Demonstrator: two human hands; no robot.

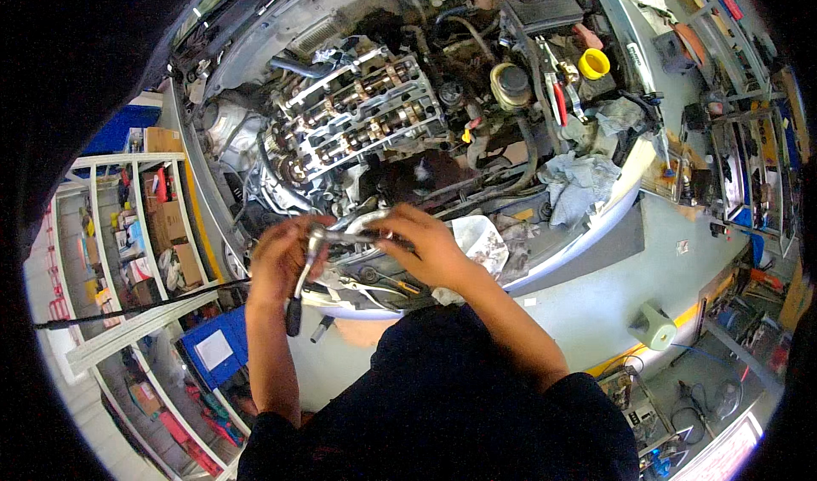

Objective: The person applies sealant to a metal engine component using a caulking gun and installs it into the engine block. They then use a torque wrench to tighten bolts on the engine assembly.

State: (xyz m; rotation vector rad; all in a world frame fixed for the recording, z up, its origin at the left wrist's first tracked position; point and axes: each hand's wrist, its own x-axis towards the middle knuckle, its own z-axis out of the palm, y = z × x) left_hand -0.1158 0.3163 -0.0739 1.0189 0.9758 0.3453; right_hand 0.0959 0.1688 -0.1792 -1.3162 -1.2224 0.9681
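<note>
Above the front edge of the engine bay I hold a ratchet wrench (302, 278). My left hand (279, 250) is closed around its head, and its dark grip hangs down past the wrist. A metal extension bar (349, 238) runs sideways from the ratchet head to my right hand (421, 241). The fingers of that hand are closed on the bar's far end; whether a socket sits there is hidden. Beyond my hands lies the engine's cylinder head (362, 115), uncovered, with its camshafts showing.
Pliers (370, 290) and other tools lie along the front edge below my hands. A white container (481, 241) stands right of them, with grey-blue rags (580, 183) farther right. Red-handled pliers (558, 98) and a yellow cap (593, 63) rest at the far right. Shelves (128, 159) stand left.
</note>
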